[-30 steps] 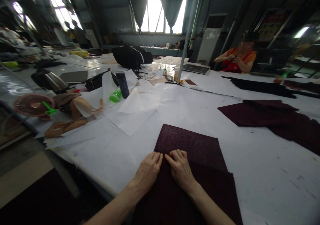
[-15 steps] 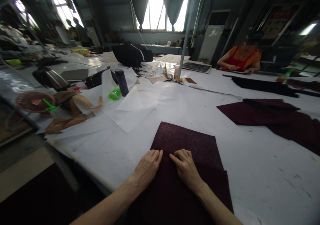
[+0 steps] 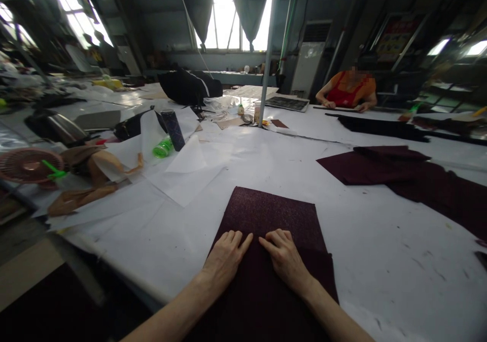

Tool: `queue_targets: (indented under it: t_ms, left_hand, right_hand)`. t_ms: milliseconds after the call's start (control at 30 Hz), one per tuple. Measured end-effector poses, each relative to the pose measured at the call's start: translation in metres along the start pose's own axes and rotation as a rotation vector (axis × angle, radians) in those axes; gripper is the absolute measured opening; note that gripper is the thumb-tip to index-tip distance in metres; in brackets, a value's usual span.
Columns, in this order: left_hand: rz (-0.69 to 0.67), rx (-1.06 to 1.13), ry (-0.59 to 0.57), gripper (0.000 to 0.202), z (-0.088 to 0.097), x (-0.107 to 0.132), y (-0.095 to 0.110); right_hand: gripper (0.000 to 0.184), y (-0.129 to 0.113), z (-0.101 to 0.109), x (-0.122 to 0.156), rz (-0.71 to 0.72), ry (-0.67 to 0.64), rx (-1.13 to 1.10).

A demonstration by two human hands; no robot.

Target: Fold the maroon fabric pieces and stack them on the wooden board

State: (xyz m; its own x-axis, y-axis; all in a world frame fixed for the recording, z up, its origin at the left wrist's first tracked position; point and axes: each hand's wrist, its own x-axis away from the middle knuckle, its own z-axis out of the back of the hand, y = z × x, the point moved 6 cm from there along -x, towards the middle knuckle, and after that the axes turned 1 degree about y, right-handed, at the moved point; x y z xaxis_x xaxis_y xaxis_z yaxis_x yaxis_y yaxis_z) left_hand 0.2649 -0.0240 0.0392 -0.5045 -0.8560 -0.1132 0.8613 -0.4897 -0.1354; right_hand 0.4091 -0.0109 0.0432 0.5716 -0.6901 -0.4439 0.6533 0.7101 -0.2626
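My left hand (image 3: 224, 255) and right hand (image 3: 283, 255) sit a little apart on the maroon cloth (image 3: 272, 210), which lies on the white table (image 3: 369, 240) right in front of me. My fingers are bent down onto it, but their undersides are hidden, so I cannot tell whether I pinch a layer or only press. The cloth's near end sinks into shadow and leaves the view below. A second maroon piece (image 3: 399, 172) runs out at right; a pink fan (image 3: 30, 165) is cut off at left, near loose paper (image 3: 186, 179). Across from me, a person in a red apron (image 3: 344, 93) handles something hard to make out. Behind, a bright window (image 3: 228, 20) lights the dim room.
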Motion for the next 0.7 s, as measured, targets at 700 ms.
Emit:
queue_targets:
  t_ms: [700]
  left_hand:
    - [-0.097,-0.001,0.005,0.061,0.006,-0.018,0.042]
  right_hand:
    - [0.027,0.020,0.022,0.027,-0.002,-0.003,0.014]
